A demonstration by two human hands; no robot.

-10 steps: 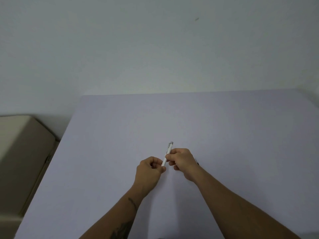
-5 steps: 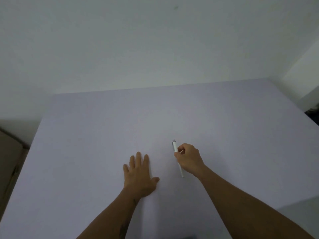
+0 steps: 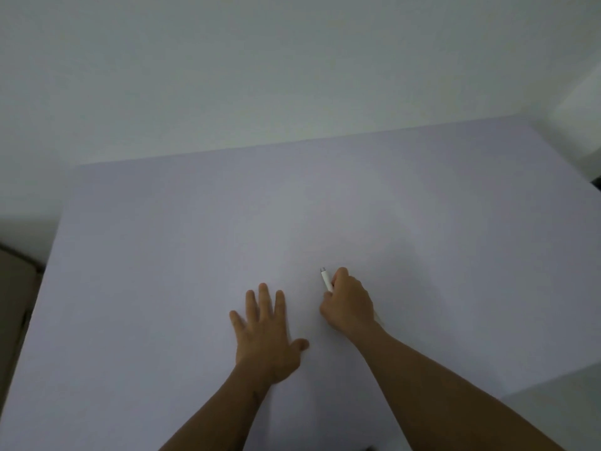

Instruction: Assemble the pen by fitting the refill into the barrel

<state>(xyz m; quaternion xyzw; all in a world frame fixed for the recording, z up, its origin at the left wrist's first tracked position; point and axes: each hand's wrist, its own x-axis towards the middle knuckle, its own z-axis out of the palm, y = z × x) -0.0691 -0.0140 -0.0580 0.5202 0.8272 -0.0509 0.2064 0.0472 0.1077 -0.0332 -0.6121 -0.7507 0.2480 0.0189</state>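
A white pen (image 3: 326,280) with a grey end cap sticks out above my right hand (image 3: 349,302), which is closed around it just above the pale lilac table (image 3: 195,239). Most of the pen is hidden by the fingers; only its top end shows, pointing away from me. No separate refill or barrel is visible. My left hand (image 3: 265,333) lies flat on the table, palm down, fingers spread, holding nothing, a hand's width to the left of the right hand.
A white wall rises behind the table's far edge. A beige box-like object (image 3: 13,288) sits beyond the table's left edge. The table's right front corner drops off at lower right (image 3: 553,385).
A second ago both hands held the pen together. My left hand has let go and settled flat on the table; my right hand keeps the pen, now covering more of it.
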